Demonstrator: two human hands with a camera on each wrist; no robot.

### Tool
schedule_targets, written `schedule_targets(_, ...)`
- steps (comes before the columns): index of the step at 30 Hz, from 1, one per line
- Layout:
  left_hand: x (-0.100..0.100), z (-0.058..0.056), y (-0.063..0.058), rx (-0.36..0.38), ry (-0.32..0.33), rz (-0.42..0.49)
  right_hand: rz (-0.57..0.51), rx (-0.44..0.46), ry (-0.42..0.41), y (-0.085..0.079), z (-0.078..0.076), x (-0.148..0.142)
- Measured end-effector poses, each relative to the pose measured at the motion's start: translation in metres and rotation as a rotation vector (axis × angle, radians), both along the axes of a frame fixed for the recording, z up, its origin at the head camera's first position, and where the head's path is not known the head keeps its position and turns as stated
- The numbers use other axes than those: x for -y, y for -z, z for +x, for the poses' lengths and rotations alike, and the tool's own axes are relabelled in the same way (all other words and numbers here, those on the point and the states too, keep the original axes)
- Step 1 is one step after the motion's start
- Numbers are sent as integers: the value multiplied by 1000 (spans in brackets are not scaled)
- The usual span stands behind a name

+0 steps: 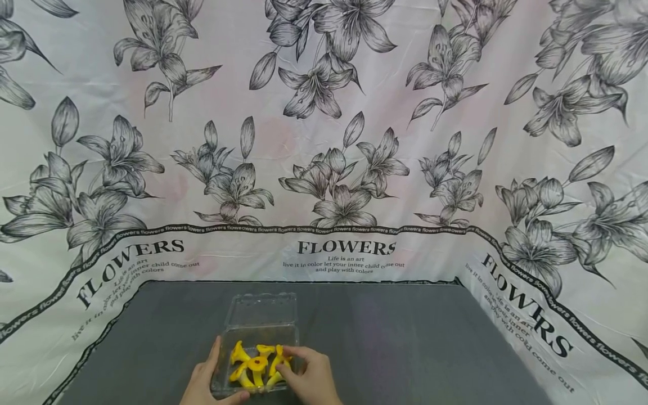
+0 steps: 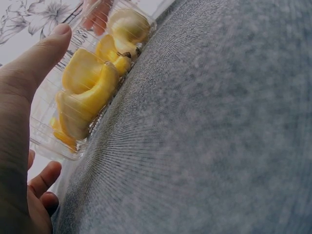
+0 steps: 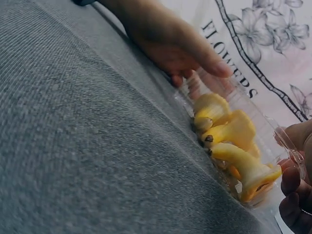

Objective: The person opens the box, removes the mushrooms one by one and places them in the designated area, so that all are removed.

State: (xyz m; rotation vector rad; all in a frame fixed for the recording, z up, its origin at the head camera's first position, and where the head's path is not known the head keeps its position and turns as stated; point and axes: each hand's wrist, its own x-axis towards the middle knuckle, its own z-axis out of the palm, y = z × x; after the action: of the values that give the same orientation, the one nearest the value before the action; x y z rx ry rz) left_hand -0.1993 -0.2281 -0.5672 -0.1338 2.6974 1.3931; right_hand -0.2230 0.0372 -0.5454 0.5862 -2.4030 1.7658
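A clear plastic box (image 1: 217, 378) with its lid (image 1: 263, 310) folded back away from me stands on the dark cloth. Several yellow chanterelle mushrooms (image 1: 257, 364) lie in it, their stems and flared caps also showing through the wall in both wrist views. My left hand (image 1: 205, 379) holds the box at its left side, fingers along the wall and thumb (image 2: 51, 48) near the rim. Over the right wall reaches my right hand (image 1: 314, 374), its thumb and index finger pinching a chanterelle mushroom (image 1: 278, 355) at the right of the pile.
Dark grey cloth (image 1: 405, 337) covers the table around the box. A white curtain (image 1: 349, 169) printed with lilies and the word FLOWERS rises behind the table and along both sides.
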Motion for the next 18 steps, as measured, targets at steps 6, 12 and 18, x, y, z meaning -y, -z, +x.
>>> schedule_targets(6, 0, 0, -1, -13, 16, 1, 34, -32, 5, 2, 0, 2)
schedule_targets(12, 1, 0, 0, -20, 19, -10, 59, -41, 34, 1, 2, 4)
schedule_targets(18, 0, 0, 0, -19, 17, -9, 145, -84, 105, -4, 1, 4)
